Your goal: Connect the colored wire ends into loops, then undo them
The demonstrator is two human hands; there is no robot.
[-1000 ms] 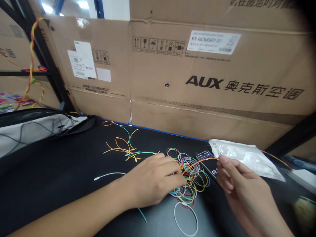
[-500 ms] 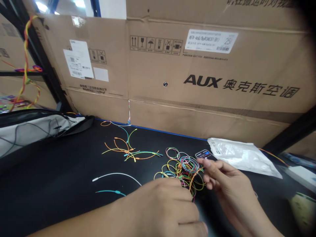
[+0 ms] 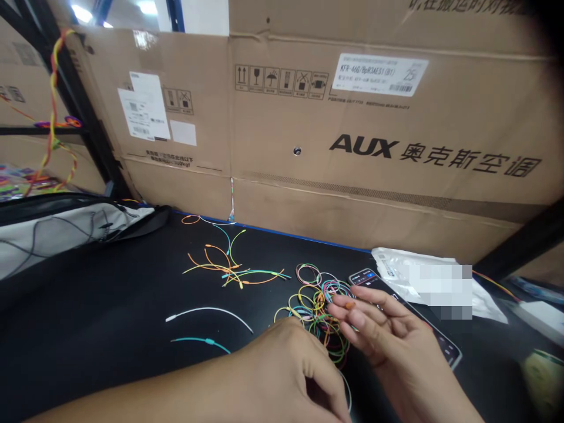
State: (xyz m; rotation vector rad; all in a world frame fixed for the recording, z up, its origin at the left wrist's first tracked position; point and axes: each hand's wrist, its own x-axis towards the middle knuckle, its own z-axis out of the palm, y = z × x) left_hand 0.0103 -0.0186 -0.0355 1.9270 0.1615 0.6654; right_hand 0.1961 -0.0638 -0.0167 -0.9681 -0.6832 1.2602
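My right hand is half open, palm up, fingers loosely spread. The tip of a thin orange cord rests on its fingertips, at the edge of the tangle of thin coloured elastic loops. My left hand is curled just beside that tangle; I cannot tell whether it pinches anything.

A tangle of thin coloured loops in pink, yellow, green, teal and orange lies flat on the black surface, just right of the frame's centre. One orange strand lifts from its right edge, its tip pinched in the fingertips of the right hand.
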